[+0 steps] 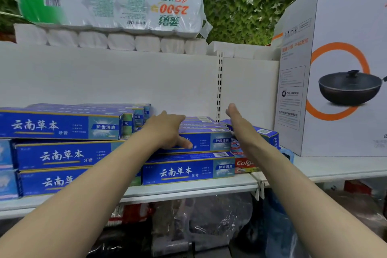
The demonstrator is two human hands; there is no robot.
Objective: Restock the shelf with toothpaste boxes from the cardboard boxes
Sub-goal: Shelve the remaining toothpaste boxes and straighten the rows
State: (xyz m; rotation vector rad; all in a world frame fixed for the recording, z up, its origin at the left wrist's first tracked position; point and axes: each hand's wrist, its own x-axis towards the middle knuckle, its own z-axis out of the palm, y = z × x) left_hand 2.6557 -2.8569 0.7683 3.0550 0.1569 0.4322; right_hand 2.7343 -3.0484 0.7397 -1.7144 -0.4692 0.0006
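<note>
The toothpaste boxes are on the shelf (pixel 209 187) in blue piles. The one being worked is the middle stack (pixel 201 142), which shows two layers at the front and more boxes ranked behind it toward the back panel. The left hand (pixel 167 130) lies palm down on the top box, fingers flat across it and thumb against its front face; it seems to press rather than clamp. The right hand (pixel 235 116) is held edge-on just right of the stack, fingers straight and together, holding nothing. Whether it touches the box ends cannot be told. Under that forearm a tilted box (pixel 266 133) lies askew over a red Colgate box (pixel 244 163). To the left, taller piles (pixel 60 125) of the same blue boxes stand three high, close against the middle stack.

The step in hand looks like squaring up: boxes are already placed, and the two hands bracket the stack as if to align it. The stack is lower than its neighbours, so the task seems partly done.

The next move probably calls for nudging the top layer flush with the one below. The tilted box should then be straightened, since it could slide off the Colgate box. After that comes another load, but no cardboard box is in view, so the person would have to turn away for it.

Further out, a wok carton (pixel 339 73) stands on the shelf at the right. Paper rolls (pixel 109 4) lie above the back panel, and plastic bags (pixel 209 222) are below the shelf
</note>
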